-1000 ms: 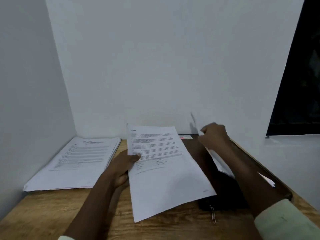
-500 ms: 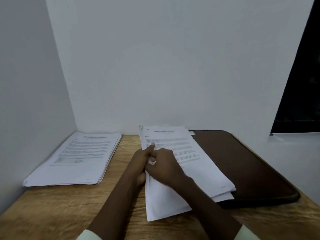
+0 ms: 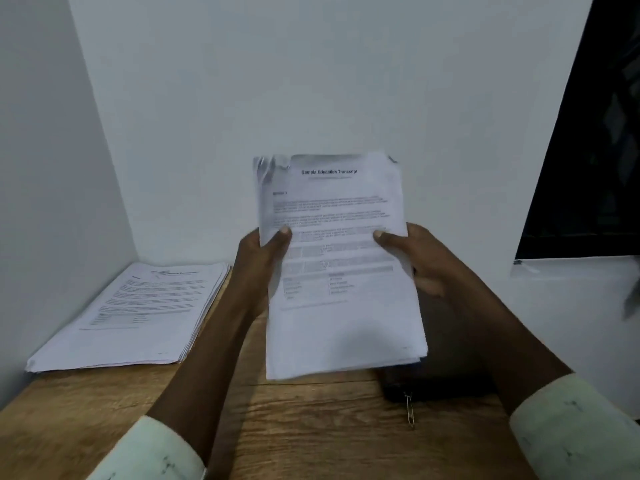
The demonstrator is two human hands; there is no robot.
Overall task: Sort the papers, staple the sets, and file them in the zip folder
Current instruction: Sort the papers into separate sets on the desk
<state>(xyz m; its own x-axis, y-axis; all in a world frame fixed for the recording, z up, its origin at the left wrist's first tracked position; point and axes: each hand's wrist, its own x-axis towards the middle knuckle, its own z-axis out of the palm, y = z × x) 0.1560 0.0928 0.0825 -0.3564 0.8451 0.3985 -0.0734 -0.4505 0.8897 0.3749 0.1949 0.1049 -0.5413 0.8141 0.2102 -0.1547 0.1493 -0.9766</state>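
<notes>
Left hand: the left hand (image 3: 266, 258) grips the left edge of the set of papers (image 3: 341, 271), thumb on the front, other fingers hidden behind.
Right hand: the right hand (image 3: 412, 254) grips the right edge the same way, thumb on the printed side.
Where the set is: up in the air between the 2 hands, above the wooden desk (image 3: 311, 427), standing nearly upright and leaning a little to the left.
Long way of the pages: it runs up and down, title at the top, bottom edge hanging just over the desk.
Are the pages even: the top left corner looks messy and the bottom edges look a bit stepped, but the picture is blurry there, so I am not sure.
What matters next: the bottom edge points down at the desk, so I think a tap on the desk would line the pages up for stapling.
Other papers: 1 flat stack (image 3: 138, 313) lies at the left, well apart from the hands.
Zip folder: the dark zip folder (image 3: 436, 386) lies flat under and behind the set, nearer the right hand, its zip pull (image 3: 409, 408) hanging toward the person.
Stapler: I cannot see 1.
</notes>
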